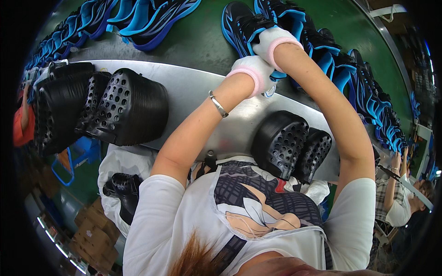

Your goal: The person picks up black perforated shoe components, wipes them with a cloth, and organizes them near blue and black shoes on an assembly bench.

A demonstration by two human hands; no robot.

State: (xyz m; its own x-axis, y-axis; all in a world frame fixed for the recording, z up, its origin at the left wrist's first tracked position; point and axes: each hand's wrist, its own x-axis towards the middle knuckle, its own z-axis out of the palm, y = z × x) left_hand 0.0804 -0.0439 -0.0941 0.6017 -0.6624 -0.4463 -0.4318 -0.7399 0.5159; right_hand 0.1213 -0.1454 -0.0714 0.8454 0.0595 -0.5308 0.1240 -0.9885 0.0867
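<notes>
Both of my hands wear white gloves with pink cuffs and meet at a black sneaker (239,27) with bright blue lining and sole trim, its toe pointing away from me. My right hand (271,39) is closed at the shoe's opening. Just nearer to me, my left hand (255,69) is closed by the heel end, where a blue piece of the shoe shows beneath it. Most of the fingertips on both hands are hidden. Another black-and-blue sneaker (281,16) lies right behind the one I hold.
Rows of similar sneakers (152,25) line the green conveyor. Chunky black perforated blocks (129,108) stand on the metal ledge (202,80) at left, and a pair of smaller ones (283,142) at right. Co-workers (396,198) sit at right and far left. Cardboard boxes (94,234) lie lower left.
</notes>
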